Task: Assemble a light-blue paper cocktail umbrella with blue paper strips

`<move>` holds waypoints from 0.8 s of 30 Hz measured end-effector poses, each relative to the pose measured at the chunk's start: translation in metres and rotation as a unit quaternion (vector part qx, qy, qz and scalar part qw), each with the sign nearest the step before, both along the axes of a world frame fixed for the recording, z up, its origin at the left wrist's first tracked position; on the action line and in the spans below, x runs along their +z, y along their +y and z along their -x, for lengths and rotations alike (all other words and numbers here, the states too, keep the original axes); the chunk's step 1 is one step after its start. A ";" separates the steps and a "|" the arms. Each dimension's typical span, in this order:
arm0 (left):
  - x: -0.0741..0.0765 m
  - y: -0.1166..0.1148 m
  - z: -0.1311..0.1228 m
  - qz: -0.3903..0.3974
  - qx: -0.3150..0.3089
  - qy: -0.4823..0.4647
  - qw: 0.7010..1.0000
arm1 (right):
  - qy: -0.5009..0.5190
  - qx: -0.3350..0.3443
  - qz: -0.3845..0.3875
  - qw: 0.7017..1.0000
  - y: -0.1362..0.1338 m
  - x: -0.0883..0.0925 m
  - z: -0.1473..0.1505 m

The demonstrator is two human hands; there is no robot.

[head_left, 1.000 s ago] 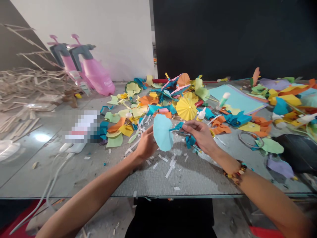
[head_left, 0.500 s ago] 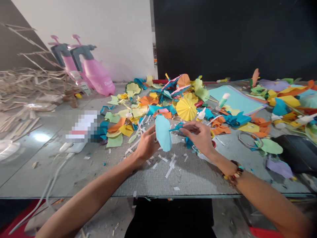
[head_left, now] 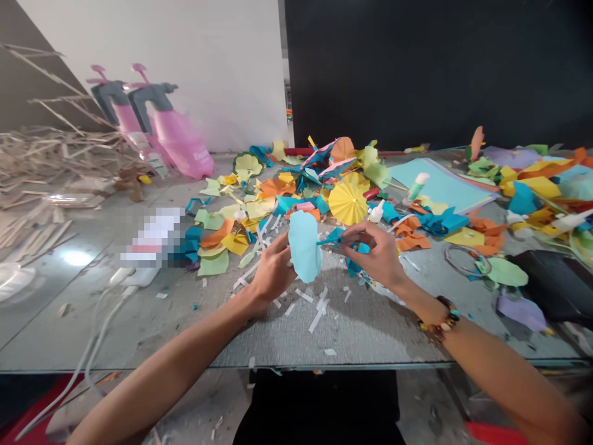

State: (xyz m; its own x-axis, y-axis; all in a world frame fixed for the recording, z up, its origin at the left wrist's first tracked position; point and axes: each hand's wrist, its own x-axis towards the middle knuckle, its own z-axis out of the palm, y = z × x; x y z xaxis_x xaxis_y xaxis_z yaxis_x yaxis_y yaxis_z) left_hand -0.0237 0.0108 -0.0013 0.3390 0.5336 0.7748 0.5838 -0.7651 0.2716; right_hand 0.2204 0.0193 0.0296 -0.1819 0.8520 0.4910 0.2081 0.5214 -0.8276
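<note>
**Pale blue paper disc point(head_left: 304, 246) held upright in the left grip point(head_left: 274, 270)**

The left grip is clenched, with thumb and fingers pinching the lower edge of the disc, which stands nearly upright above the worktop point(head_left: 343, 330). The right grip point(head_left: 376, 254) is closed as well, its fingertips point(head_left: 353, 233) curled around a teal paper strip point(head_left: 331, 238) whose end reaches the disc. Whether anything else lies in that pinch is too small to tell. A crumpled teal paper scrap point(head_left: 356, 267) sits against the underside of the right hand.

The hands are held close together, apparently so that they steady each other and keep the disc still against the strip. Compared with half a second earlier, the disc is turned more face-on, and the right fingers are curled more tightly.

A beaded bracelet point(head_left: 438, 319) circles the right wrist. White paper trimmings point(head_left: 317, 318) lie in front of the hands. Just beyond them are a pleated yellow paper rosette point(head_left: 348, 203) and a white glue bottle point(head_left: 376, 213), among heaped coloured paper cut-outs point(head_left: 278, 204). Farther off are pale blue paper sheets point(head_left: 440, 185), pink spray bottles point(head_left: 180, 151) and a pile of wooden sticks point(head_left: 46, 154).
</note>
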 end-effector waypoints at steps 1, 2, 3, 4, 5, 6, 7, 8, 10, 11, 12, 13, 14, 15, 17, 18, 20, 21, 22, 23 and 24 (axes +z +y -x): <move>0.000 0.000 0.000 -0.005 0.007 0.007 1.000 | -0.001 0.001 0.000 1.000 0.000 0.000 0.000; -0.001 -0.001 0.000 -0.010 0.013 0.013 1.000 | -0.004 0.001 0.000 1.000 -0.001 0.000 0.000; -0.001 -0.001 -0.001 -0.016 0.018 0.017 1.000 | -0.008 0.002 0.000 1.000 -0.001 0.000 0.000; -0.001 -0.002 -0.001 -0.019 0.021 0.021 0.999 | -0.012 0.003 0.000 1.000 -0.001 0.000 -0.001; -0.001 -0.002 -0.001 -0.019 0.023 0.023 0.999 | -0.016 0.005 0.000 1.000 -0.001 0.000 -0.001; -0.001 -0.002 -0.001 -0.017 0.024 0.025 0.999 | -0.020 0.006 0.000 1.000 -0.001 0.000 -0.001; -0.002 -0.002 -0.001 -0.012 0.025 0.028 0.999 | -0.022 0.006 -0.001 1.000 -0.001 0.001 -0.001; -0.002 -0.002 -0.001 -0.007 0.026 0.031 0.999 | -0.024 0.004 -0.002 1.000 -0.001 0.001 -0.002; -0.003 -0.002 -0.001 0.003 0.030 0.037 0.999 | -0.026 -0.002 -0.005 1.000 -0.001 0.002 -0.002; -0.003 -0.002 0.000 0.005 0.031 0.039 0.999 | -0.026 -0.004 -0.005 1.000 -0.001 0.002 -0.002; -0.004 -0.001 0.000 0.007 0.032 0.041 0.999 | -0.024 -0.004 -0.003 1.000 -0.001 0.003 -0.002; -0.004 -0.001 0.001 0.007 0.032 0.042 0.999 | -0.020 -0.002 0.001 1.000 -0.001 0.003 -0.002; -0.004 -0.001 0.001 0.006 0.033 0.043 0.999 | -0.014 0.000 0.006 1.000 -0.001 0.003 -0.003; -0.004 -0.001 0.001 0.005 0.033 0.043 0.999 | -0.007 0.004 0.012 1.000 0.000 0.003 -0.003; -0.004 -0.001 0.002 0.004 0.033 0.042 0.999 | 0.009 0.012 0.026 1.000 0.002 0.003 -0.004; -0.003 -0.001 0.003 0.004 0.033 0.043 0.998 | 0.016 0.015 0.032 0.999 0.004 0.002 -0.005; -0.003 -0.001 0.003 0.008 0.035 0.047 0.998 | 0.023 0.022 0.048 0.998 0.007 0.000 -0.007; -0.003 -0.001 0.003 0.011 0.036 0.050 0.998 | 0.025 0.025 0.057 0.998 0.009 0.000 -0.007; -0.002 -0.001 0.004 0.015 0.037 0.051 0.998 | 0.028 0.028 0.064 0.997 0.010 -0.001 -0.008; -0.002 -0.001 0.004 0.018 0.038 0.051 0.998 | 0.032 0.031 0.071 0.997 0.011 -0.001 -0.008; -0.001 -0.002 0.003 0.022 0.039 0.050 0.998 | 0.035 0.033 0.075 0.996 0.012 -0.002 -0.009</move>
